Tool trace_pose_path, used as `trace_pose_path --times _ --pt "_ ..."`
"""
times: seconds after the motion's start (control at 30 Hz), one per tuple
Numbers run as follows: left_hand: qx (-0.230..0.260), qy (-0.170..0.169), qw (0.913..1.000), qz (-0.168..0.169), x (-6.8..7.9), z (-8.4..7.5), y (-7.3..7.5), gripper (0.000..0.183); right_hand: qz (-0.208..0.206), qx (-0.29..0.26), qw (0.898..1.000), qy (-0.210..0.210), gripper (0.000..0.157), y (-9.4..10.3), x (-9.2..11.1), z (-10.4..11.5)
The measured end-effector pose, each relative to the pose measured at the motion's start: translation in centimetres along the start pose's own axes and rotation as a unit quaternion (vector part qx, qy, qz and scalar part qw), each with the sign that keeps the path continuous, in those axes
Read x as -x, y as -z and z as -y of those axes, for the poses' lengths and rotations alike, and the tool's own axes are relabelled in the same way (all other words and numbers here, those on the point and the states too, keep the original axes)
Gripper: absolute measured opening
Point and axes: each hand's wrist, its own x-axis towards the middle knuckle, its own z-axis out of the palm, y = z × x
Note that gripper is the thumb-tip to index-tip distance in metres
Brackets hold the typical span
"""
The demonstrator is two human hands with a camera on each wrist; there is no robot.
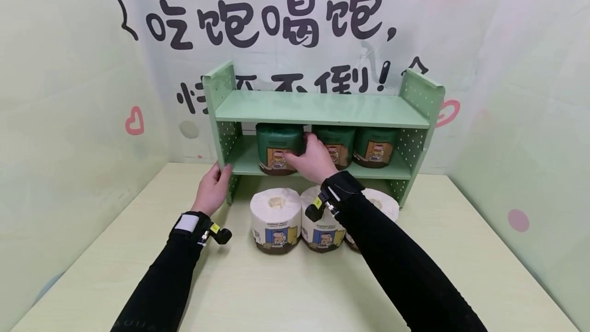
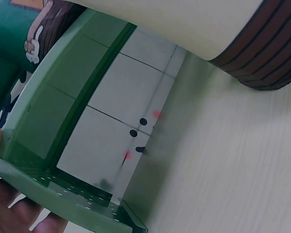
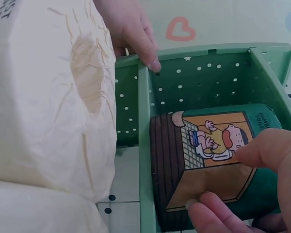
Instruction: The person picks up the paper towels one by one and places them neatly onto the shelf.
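Note:
A green two-tier shelf [image 1: 322, 109] stands on the table, its side panels dotted with small holes. My left hand [image 1: 213, 188] grips the front edge of its left side panel, thumb in front and fingers on the outer side. On the lower tier sits a green-wrapped toilet roll [image 1: 278, 153] with a cartoon print. My right hand [image 1: 318, 160] holds this roll at its right side, the thumb [image 3: 264, 148] against the printed front. Two more green toilet rolls stand right of it on the same tier, a middle roll [image 1: 338, 152] partly hidden by my hand and a right roll [image 1: 375, 147].
White-wrapped toilet rolls stand in a row on the table before the shelf: a left one [image 1: 275, 224], a middle one [image 1: 322, 234] and a right one [image 1: 380, 204] mostly behind my right sleeve. A patterned backdrop [image 1: 286, 19] with large lettering rises behind.

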Motion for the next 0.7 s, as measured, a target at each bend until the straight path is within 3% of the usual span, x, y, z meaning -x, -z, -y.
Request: trace_pose_path --times 0.33,0.5,0.7 --pt "0.002 0.001 1.0 0.0 0.2 -0.3 0.1 0.04 0.03 -0.077 0.996 0.009 0.063 -1.0 0.1 0.0" --pt "-0.003 -0.007 1.0 0.0 0.2 -0.3 0.1 0.039 0.047 -0.053 0.997 0.027 0.048 -1.2 0.0 -0.1" --pt "0.001 0.002 1.0 0.0 0.2 -0.1 0.2 0.038 0.083 -0.027 0.995 0.04 0.049 -1.4 0.0 -0.3"
